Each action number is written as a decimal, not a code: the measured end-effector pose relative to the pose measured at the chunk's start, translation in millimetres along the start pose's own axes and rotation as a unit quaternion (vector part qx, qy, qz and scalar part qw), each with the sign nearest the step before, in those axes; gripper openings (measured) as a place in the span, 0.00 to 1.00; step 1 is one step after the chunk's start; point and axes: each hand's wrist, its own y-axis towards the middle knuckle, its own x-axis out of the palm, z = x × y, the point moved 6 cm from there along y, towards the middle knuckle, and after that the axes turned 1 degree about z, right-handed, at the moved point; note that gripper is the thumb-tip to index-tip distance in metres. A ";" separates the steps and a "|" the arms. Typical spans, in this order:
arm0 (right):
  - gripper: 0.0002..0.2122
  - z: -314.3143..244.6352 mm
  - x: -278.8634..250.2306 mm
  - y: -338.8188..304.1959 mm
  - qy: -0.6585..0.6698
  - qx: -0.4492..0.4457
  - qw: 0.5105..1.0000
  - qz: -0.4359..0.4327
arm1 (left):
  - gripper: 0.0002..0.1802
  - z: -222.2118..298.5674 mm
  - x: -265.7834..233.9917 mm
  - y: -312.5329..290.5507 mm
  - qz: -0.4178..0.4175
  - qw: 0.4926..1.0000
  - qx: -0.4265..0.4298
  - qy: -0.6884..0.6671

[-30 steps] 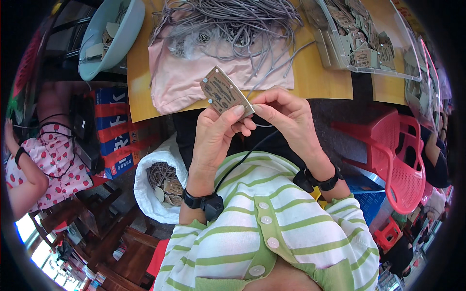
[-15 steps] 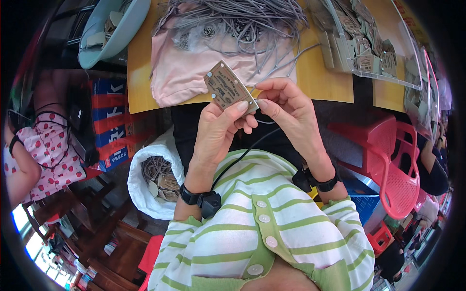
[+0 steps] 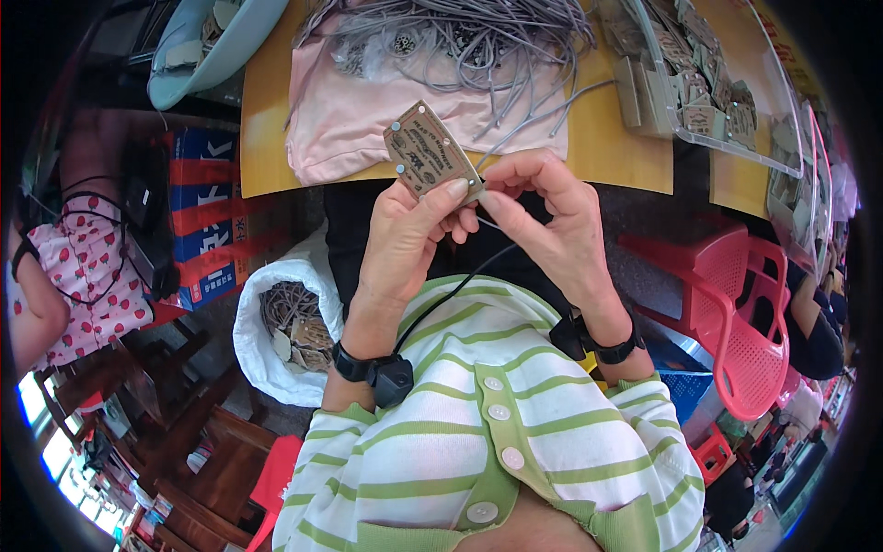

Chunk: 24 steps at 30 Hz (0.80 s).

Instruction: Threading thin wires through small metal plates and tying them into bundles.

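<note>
My left hand [image 3: 405,225] grips a tan printed card [image 3: 426,152] by its lower corner, thumb on top and fingers curled underneath. Light round studs sit near the card's corners. My right hand [image 3: 556,207] is closed at that same lower corner, its thumb and forefinger pinching a thin grey cord [image 3: 490,222] there. Exactly how the cord meets the card is hidden by the fingertips. Beyond my hands, a pink cloth [image 3: 317,129] bears a tangled heap of grey cords [image 3: 524,41] and clear bags of small dark-and-white pieces [image 3: 403,44].
The cloth lies on a yellow table [image 3: 616,166]. A clear plastic bin [image 3: 782,168] of tan cards stands at right, a pale blue basin [image 3: 167,99] at far left. Below the table are a white sack [image 3: 253,363] with cords and cards, and a red chair [image 3: 736,368]. Someone sits at left.
The card has turned slightly in my left hand. My right forefinger has come down closer to the thumb at the card's corner.
</note>
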 end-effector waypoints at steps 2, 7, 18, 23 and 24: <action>0.08 3.1 -1.5 0.8 -0.019 0.031 0.999 0.012 | 0.10 0.9 0.4 -0.5 0.021 0.999 0.016 0.039; 0.10 -3.2 -4.6 4.7 -0.163 -0.084 0.982 0.052 | 0.10 -2.3 1.5 -0.1 0.042 0.998 0.037 0.036; 0.05 -13.4 12.0 18.6 -0.414 -0.236 0.878 -0.051 | 0.10 1.0 -5.2 4.0 0.101 0.965 0.110 0.214; 0.05 -11.2 14.5 24.1 -0.397 -0.190 0.896 -0.064 | 0.09 9.8 -4.9 3.5 0.107 0.960 0.118 0.228; 0.05 -11.1 15.6 24.4 -0.396 -0.190 0.896 -0.064 | 0.09 9.8 -5.9 3.2 0.107 0.960 0.118 0.229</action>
